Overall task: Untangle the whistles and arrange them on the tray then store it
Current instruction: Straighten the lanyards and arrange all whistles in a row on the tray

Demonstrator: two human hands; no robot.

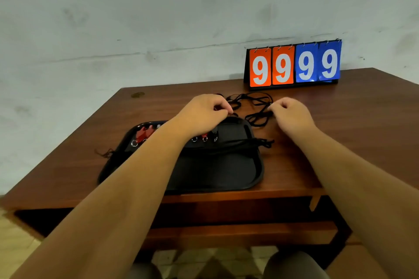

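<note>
A black tray (229, 172) lies on the wooden table (340, 124) in front of me. Red whistles (144, 133) with metal rings lie in a row along its far side, partly hidden by my left forearm, and their black cords (235, 144) stretch across the tray. Beyond the tray a tangle of black cords (256, 106) rests on the table. My left hand (204, 112) pinches the tangle at its left end. My right hand (290, 113) pinches a cord at its right end. Any whistle in the tangle is hidden by my hands.
A flip scoreboard (293, 64) reading 9999, two orange and two blue cards, stands at the table's back right against the wall. An open shelf (226, 213) runs under the tabletop. My knees show at the bottom edge.
</note>
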